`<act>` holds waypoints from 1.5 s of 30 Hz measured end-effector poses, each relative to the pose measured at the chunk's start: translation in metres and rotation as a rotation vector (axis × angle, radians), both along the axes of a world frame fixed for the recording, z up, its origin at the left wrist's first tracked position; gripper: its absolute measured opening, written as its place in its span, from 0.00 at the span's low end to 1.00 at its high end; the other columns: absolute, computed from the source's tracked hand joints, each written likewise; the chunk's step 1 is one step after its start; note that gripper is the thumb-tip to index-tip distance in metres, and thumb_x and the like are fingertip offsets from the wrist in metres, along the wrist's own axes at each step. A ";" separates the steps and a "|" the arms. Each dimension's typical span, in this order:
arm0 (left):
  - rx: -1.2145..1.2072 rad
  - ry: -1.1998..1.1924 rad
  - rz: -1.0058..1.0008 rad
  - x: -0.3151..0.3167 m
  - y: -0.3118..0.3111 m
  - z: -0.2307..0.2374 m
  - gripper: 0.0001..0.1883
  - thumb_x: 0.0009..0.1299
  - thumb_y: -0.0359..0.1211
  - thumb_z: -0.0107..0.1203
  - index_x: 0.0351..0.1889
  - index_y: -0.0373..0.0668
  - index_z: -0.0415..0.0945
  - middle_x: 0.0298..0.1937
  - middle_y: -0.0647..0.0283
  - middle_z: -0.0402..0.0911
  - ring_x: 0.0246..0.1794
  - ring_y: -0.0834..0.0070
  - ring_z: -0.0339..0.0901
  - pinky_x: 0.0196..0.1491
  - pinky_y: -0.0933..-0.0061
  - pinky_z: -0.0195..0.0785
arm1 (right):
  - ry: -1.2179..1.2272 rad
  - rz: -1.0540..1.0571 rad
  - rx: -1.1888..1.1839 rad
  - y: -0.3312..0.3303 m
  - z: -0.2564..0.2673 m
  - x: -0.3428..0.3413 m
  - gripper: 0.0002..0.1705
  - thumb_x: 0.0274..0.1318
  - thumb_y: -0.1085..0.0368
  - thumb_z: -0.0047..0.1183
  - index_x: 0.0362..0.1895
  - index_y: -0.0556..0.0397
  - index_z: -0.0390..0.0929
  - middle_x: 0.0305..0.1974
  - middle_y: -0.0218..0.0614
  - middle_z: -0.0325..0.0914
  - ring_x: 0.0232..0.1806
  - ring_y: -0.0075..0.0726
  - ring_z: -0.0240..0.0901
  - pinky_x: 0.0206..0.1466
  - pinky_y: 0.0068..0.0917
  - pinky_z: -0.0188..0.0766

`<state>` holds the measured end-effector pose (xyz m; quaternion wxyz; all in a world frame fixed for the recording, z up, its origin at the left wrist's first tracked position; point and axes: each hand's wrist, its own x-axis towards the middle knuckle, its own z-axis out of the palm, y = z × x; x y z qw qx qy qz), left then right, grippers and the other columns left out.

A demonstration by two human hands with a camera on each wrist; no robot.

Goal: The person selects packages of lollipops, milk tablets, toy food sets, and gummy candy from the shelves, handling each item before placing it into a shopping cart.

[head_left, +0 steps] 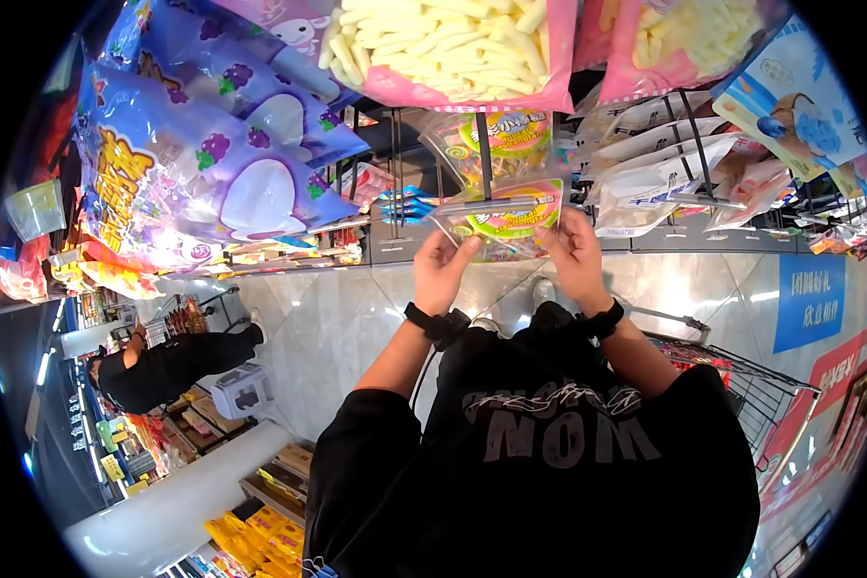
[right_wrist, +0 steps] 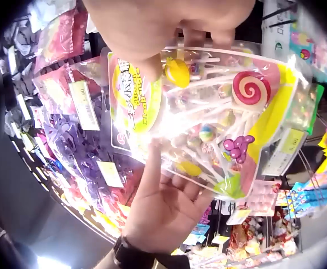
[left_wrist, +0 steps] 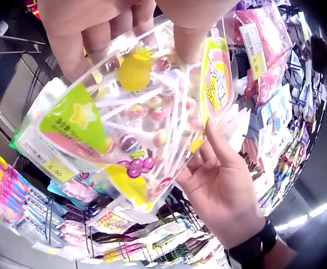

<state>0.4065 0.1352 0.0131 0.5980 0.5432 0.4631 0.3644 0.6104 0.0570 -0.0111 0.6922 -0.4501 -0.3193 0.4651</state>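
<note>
A clear bag of lollipops (head_left: 515, 220) with a green, yellow and pink header is held up at the candy rack by both hands. The left hand (head_left: 443, 273) pinches one side edge, thumb on the front. On the opposite edge, the right hand (head_left: 576, 258) grips with thumb and fingers. In the left wrist view, white sticks and small round candies show through the plastic of the lollipop bag (left_wrist: 152, 112). A red swirl and purple grapes are printed on it in the right wrist view. A matching lollipop bag (head_left: 501, 144) hangs behind, near a metal peg (head_left: 485, 154).
Large purple grape-print bags (head_left: 202, 154) hang at the left, and a pink-edged bag of pale sticks (head_left: 443, 48) above. White packets (head_left: 650, 173) hang on pegs to the right. A shopping cart (head_left: 742, 385) stands at the right. Another person (head_left: 183, 361) stands in the aisle at left.
</note>
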 end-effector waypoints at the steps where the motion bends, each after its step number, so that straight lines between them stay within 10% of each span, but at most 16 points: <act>1: 0.039 0.014 0.011 0.000 0.001 -0.002 0.10 0.71 0.30 0.63 0.46 0.35 0.79 0.26 0.80 0.70 0.26 0.93 0.58 0.29 0.86 0.49 | -0.027 -0.031 0.021 0.001 0.002 0.000 0.21 0.63 0.70 0.59 0.57 0.59 0.69 0.49 0.34 0.78 0.48 0.23 0.74 0.46 0.22 0.73; 19: 0.090 0.013 0.082 0.014 -0.003 0.023 0.08 0.74 0.31 0.58 0.34 0.38 0.75 0.26 0.79 0.68 0.27 0.93 0.58 0.29 0.86 0.51 | -0.105 -0.150 0.053 0.004 0.014 -0.006 0.21 0.62 0.73 0.58 0.57 0.62 0.69 0.48 0.37 0.76 0.50 0.25 0.72 0.55 0.24 0.68; 25: 0.084 0.013 0.072 0.013 -0.004 0.020 0.06 0.75 0.31 0.58 0.39 0.36 0.78 0.27 0.77 0.72 0.27 0.92 0.62 0.31 0.86 0.54 | -0.067 -0.160 0.095 0.001 0.009 -0.007 0.21 0.63 0.72 0.58 0.58 0.62 0.69 0.48 0.36 0.76 0.49 0.23 0.71 0.54 0.22 0.67; 31: 0.164 -0.037 0.091 0.011 -0.001 0.004 0.17 0.74 0.28 0.56 0.59 0.33 0.70 0.52 0.62 0.79 0.52 0.82 0.74 0.53 0.79 0.66 | 0.004 -0.170 0.051 0.025 0.016 -0.005 0.20 0.65 0.71 0.57 0.58 0.62 0.68 0.48 0.35 0.76 0.50 0.21 0.70 0.54 0.19 0.66; 37: 0.265 0.100 0.083 0.001 -0.005 0.003 0.30 0.73 0.27 0.56 0.72 0.37 0.60 0.71 0.51 0.66 0.70 0.64 0.66 0.68 0.64 0.60 | -0.135 -0.274 0.137 0.070 0.000 -0.002 0.23 0.68 0.64 0.55 0.60 0.61 0.65 0.53 0.42 0.74 0.54 0.31 0.71 0.57 0.29 0.66; 45: 0.218 0.115 -0.015 -0.023 -0.023 0.013 0.26 0.74 0.23 0.52 0.69 0.33 0.61 0.65 0.51 0.72 0.65 0.65 0.72 0.62 0.69 0.68 | -0.675 -0.382 -0.093 0.076 0.004 0.001 0.33 0.67 0.58 0.55 0.67 0.62 0.57 0.61 0.54 0.66 0.63 0.49 0.64 0.67 0.39 0.59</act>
